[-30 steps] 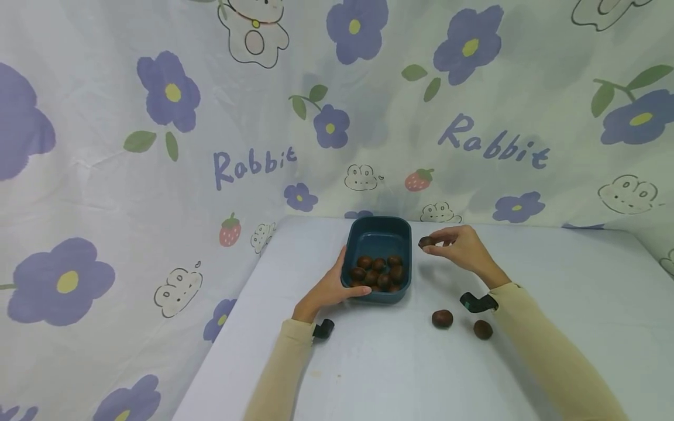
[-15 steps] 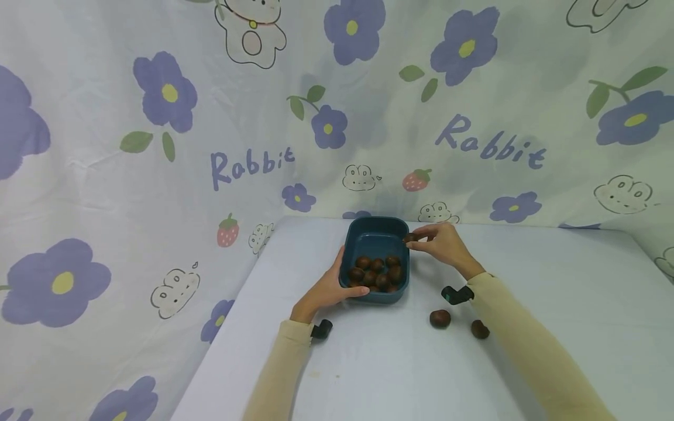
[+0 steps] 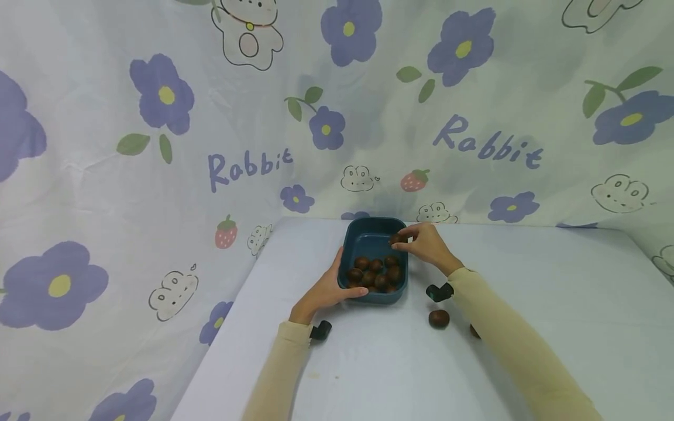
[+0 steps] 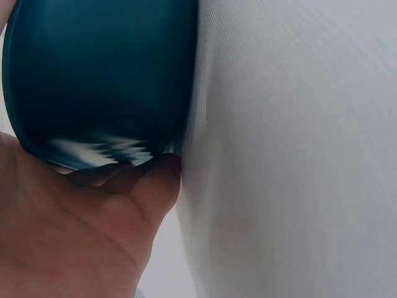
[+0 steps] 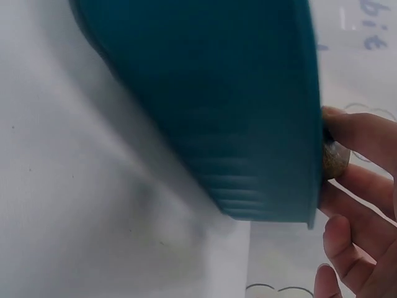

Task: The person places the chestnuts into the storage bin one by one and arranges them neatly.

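Note:
A dark teal plastic container stands on the white table, with several brown chestnuts gathered in its near half. My left hand holds it at the near left corner, thumb across the front rim and fingers along the left wall. Just over the container's right rim, my right hand pinches one chestnut between thumb and fingers. That same chestnut shows partly behind the container's edge in the right wrist view. The left wrist view has the teal wall against my left fingers.
One loose chestnut lies on the table to the right of the container. Another chestnut is mostly hidden by my right sleeve. A cloth with purple flowers hangs behind the table.
My right hand has moved left with the chestnut, from beside the container to over its right rim. The right sleeve now covers most of one loose chestnut. The left hand keeps its hold.

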Tool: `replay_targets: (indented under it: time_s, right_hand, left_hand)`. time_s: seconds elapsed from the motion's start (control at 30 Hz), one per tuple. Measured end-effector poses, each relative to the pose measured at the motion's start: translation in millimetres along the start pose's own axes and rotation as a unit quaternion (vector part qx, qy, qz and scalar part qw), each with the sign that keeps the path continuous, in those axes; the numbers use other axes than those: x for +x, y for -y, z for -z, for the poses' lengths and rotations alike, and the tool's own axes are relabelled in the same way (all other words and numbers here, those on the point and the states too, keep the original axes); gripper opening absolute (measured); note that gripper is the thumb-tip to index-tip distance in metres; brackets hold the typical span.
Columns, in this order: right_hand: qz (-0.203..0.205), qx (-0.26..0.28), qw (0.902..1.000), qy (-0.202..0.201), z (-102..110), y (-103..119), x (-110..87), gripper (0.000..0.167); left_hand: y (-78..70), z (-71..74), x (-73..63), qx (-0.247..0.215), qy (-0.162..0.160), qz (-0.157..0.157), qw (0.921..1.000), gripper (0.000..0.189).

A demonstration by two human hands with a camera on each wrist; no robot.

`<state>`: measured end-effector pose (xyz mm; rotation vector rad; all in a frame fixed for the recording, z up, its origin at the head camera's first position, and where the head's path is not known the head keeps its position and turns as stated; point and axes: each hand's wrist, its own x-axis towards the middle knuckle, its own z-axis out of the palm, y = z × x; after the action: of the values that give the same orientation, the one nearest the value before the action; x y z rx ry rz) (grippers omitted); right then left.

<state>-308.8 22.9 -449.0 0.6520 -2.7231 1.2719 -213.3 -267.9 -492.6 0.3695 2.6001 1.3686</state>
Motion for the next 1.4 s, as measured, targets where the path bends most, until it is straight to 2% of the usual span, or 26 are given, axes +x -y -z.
replay_targets:
  time_s: [0.17,0.3,0.53,0.77,1.1,1.4]
  right_hand:
    - [0.016,-0.038,0.9991,0.01,-10,-2,5.1,0.04]
    - [0.014,-0.063,0.9977,0.023,-15,-2,7.8,0.04]
    - [0.006,-0.095,0.9947,0.039,-17,-1,10.4,0.038]
    - [0.016,-0.144,0.9884,0.046,-19,1,11.5,0.034]
    - [0.007,-0.186,0.9804,0.066,-19,8,12.9,0.033]
    - [-0.009,-0.199,0.976,0.088,-21,11,14.4,0.031]
  left_hand:
    - [0.6,-0.9,-0.2,-0.003,0.0,-0.006,1.0,0.135]
    - [-0.3,-0.8,-0.8,-0.004,-0.003,-0.002,1.0,0.135]
    - [-2.5,-0.9,-1.7,-0.003,-0.003,-0.002,1.0,0.135]
    - [-2.5,-0.6,-2.1,0.0,-0.004,0.004,1.0,0.134]
    - [-2.9,-0.6,-3.4,-0.001,-0.003,0.008,1.0,0.134]
    - [-3.4,-0.2,-3.6,-0.007,-0.004,0.01,0.9999,0.137]
